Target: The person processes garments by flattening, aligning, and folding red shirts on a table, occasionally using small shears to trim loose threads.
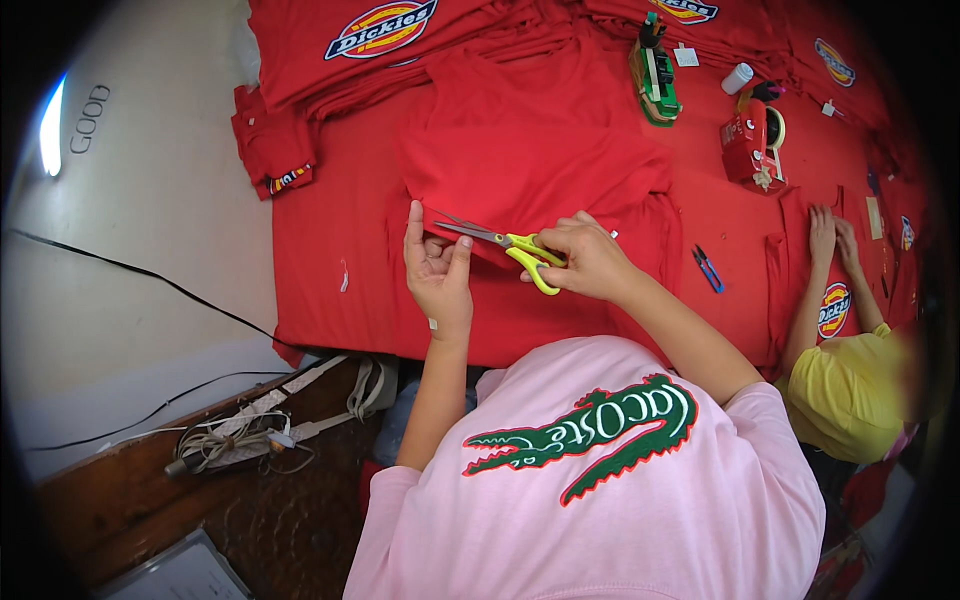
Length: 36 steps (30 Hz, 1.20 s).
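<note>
My right hand (590,258) grips scissors (522,258) with yellow-green handles. Their blades are parted and point left, over the edge of a red shirt (540,165) spread out in front of me. My left hand (440,285) is at that shirt's near left edge, palm up. Its index finger is stretched and the thumb stands apart, while the other fingers curl at the fabric, seeming to hold the edge between them. The blade tips lie between the left thumb and index finger. A small pale patch is on the left wrist.
Folded red shirts (350,75) are stacked at the back. Right of the shirt are blue thread snips (708,270), a green tool (655,80), a red tape dispenser (748,145) and a white bottle (737,78). A co-worker in a yellow top (850,390) handles red fabric. Cords (225,440) lie lower left.
</note>
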Motion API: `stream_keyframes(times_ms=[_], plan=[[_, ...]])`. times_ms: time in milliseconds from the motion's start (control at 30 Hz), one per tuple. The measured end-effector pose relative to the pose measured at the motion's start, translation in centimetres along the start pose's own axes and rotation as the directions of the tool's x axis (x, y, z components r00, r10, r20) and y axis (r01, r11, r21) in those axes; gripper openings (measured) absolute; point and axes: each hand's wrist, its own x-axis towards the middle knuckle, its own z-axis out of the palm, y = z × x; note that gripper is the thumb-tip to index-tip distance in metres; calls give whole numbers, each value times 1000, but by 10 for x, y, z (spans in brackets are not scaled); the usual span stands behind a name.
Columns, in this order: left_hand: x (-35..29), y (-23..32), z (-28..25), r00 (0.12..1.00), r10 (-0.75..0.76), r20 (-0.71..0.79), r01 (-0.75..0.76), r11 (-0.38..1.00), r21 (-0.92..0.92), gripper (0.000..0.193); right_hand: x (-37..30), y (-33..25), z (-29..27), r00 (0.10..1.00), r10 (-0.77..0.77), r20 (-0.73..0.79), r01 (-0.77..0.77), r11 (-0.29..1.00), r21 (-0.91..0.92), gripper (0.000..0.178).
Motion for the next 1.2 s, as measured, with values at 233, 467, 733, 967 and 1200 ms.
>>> stream_keyframes(times_ms=[233,467,733,967,1200], plan=[[-1,6,7,1000,-9,24,12,991,-132,79,7,2,0,1000,-3,-2,3,999,-43,29],[7,-11,-8,996,-1,-85,10,993,114,74,3,2,6,999,34,40,-34,999,-2,29],[6,4,5,1000,-1,12,2,995,-103,82,15,-3,-2,999,26,31,-24,997,-72,32],[7,-9,-9,998,-50,-45,52,997,55,84,7,-3,6,999,36,26,-36,999,22,24],[9,2,0,996,72,-44,-75,993,-94,100,-4,5,-24,892,442,-90,-385,850,358,28]])
